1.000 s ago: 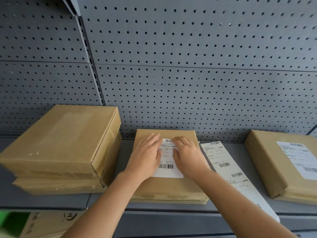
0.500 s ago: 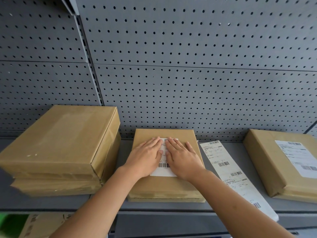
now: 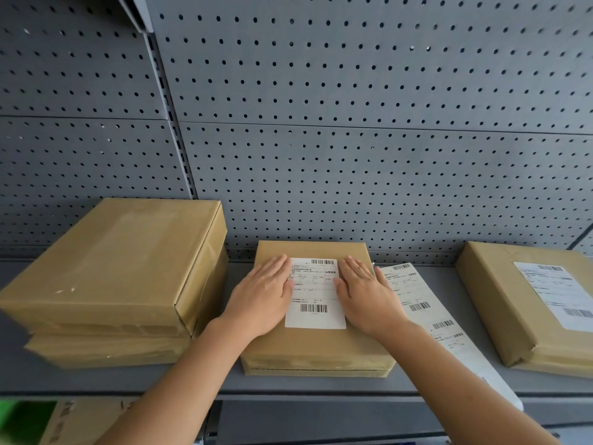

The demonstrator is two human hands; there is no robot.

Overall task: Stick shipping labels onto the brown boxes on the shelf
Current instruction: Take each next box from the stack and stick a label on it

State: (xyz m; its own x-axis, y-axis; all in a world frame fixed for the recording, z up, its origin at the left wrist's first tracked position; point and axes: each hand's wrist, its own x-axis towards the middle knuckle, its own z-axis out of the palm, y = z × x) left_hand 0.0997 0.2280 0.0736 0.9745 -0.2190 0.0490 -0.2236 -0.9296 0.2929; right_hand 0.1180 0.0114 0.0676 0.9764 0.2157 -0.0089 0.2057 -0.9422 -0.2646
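Both palms are pressing flat on the middle box (image 3: 317,351), fingers straight. Our left hand (image 3: 263,297) is lying along the left edge of its white label (image 3: 316,293), and our right hand (image 3: 365,300) along the right edge. The box is sitting mid-shelf (image 3: 288,385). The right box (image 3: 500,303) is already wearing one. Of the stacked boxes (image 3: 112,261) at left, the upper is showing a bare top and the lower's is hidden. A label strip (image 3: 426,316) is lying just beside the middle box, so we are judging the job roughly half done.

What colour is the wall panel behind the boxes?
Grey, dotted with rows of small round holes: the wall panel, seen in the head view.
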